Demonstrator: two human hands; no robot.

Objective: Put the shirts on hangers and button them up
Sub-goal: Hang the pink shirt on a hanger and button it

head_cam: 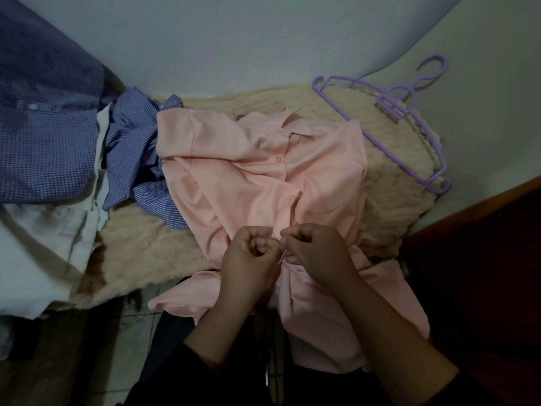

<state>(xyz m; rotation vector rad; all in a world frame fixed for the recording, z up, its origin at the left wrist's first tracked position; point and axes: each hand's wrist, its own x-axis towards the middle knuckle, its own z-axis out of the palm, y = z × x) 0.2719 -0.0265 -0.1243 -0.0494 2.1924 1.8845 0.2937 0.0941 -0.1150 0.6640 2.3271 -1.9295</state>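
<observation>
A pink shirt (257, 183) lies front up on a cream fuzzy blanket (152, 253), collar away from me, its hem hanging over the near edge. The upper buttons look fastened. A bit of purple hanger shows by its collar. My left hand (248, 256) and my right hand (316, 247) meet at the lower placket, each pinching the pink fabric edge. A spare purple hanger (409, 112) rests at the right against the wall. A blue striped shirt (137, 153) is crumpled left of the pink one.
A blue checked shirt (44, 136) and a white garment (44, 253) lie at the left. A dark wooden piece of furniture (483, 259) stands at the right. Pale wall (234, 39) behind, tiled floor (128, 347) below.
</observation>
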